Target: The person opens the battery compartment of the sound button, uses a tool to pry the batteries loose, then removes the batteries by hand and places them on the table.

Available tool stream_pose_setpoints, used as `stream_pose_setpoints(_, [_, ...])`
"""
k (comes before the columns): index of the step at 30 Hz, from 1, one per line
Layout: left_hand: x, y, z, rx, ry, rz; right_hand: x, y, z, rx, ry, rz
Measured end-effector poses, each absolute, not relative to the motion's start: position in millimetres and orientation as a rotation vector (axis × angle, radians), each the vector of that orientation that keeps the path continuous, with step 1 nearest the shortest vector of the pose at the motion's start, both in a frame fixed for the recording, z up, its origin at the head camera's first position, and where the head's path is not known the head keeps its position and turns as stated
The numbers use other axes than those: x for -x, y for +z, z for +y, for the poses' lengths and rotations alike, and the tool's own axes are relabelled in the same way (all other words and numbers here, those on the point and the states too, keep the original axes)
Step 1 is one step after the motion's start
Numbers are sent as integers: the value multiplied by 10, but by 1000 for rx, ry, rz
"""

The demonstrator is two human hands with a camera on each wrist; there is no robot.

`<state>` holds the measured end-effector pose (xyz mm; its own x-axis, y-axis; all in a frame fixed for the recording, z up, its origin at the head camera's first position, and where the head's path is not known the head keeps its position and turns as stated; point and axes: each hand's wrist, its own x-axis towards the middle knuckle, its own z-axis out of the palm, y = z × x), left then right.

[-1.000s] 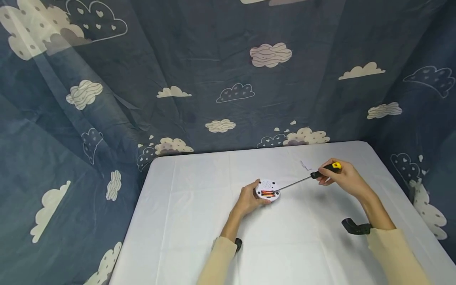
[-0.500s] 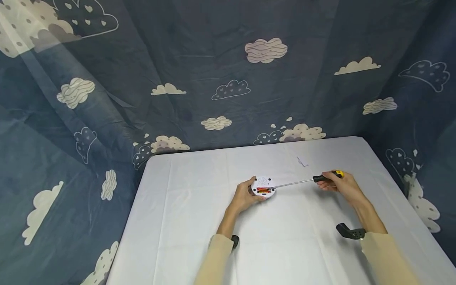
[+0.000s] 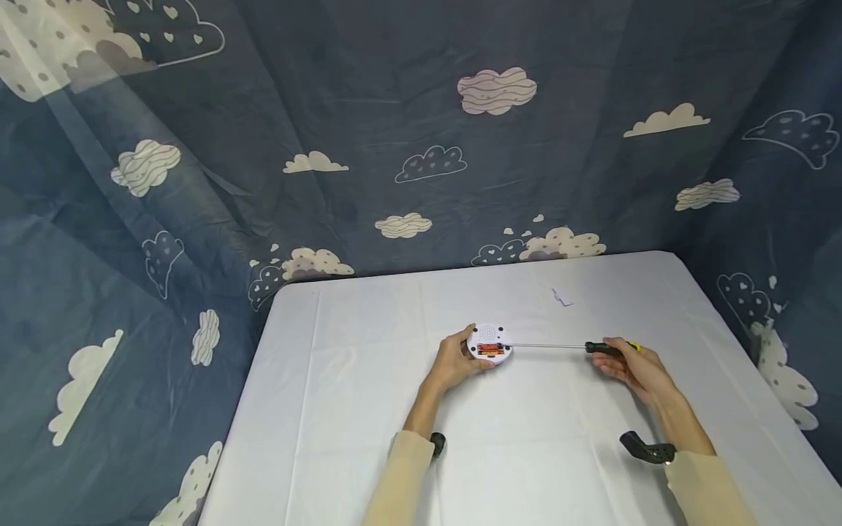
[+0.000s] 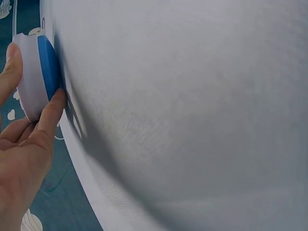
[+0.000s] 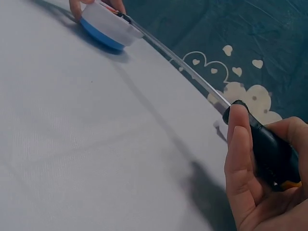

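My left hand (image 3: 454,359) grips a small round white device (image 3: 487,334) by its left side, its underside facing up. Red-orange batteries (image 3: 490,349) lie side by side in its uncovered compartment. In the left wrist view the device (image 4: 31,77) shows a white body and a blue face (image 4: 48,67) turned toward the table. My right hand (image 3: 636,372) holds a screwdriver by its black and yellow handle (image 3: 604,348). The long metal shaft (image 5: 180,61) runs level to the left, its tip at the right end of the battery compartment.
A small whitish piece (image 3: 562,297) lies on the white-covered table (image 3: 368,409) behind the screwdriver. Dark blue cloud-patterned cloth (image 3: 368,109) hangs around the table's back and sides. A black wrist mount (image 3: 647,447) sits on the right forearm.
The right hand has lowered the screwdriver handle toward me, turning the shaft from slanted to level. Its tip stays at the battery compartment. The left hand keeps its grip on the device.
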<state>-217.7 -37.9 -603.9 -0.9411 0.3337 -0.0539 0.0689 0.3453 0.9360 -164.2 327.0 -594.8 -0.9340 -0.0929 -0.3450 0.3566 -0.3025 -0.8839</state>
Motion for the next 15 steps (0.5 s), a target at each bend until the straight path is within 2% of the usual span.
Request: stream_pose_setpoints(15, [2162, -6069, -383, -403, 1504, 2510, 1620, -5835, 3245, -367, -2307, 1869])
